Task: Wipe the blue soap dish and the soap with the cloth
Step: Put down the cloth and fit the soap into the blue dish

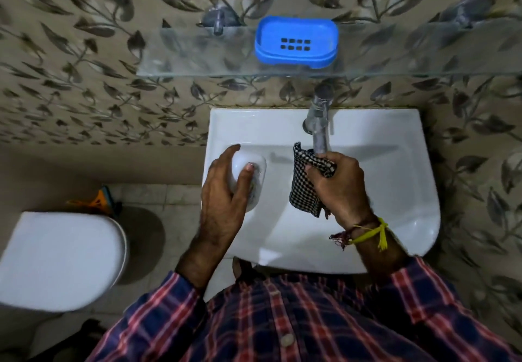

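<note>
Both hands work over the white ceramic sink [381, 192]. Left hand [223, 200] curls around the smooth, pale oval soap [243, 164] at the basin's left rim, thumb on top; its long axis runs roughly near to far, and the hand hides its near end. Right hand [339, 189] grips the black-and-white checked cloth [303, 189], folded and hanging toward the near side. Blue soap dish [296, 42], a rounded plastic rectangle with drain slots, lies lengthwise left to right on the glass shelf [183, 53] beyond the blurred metal tap [319, 124].
</note>
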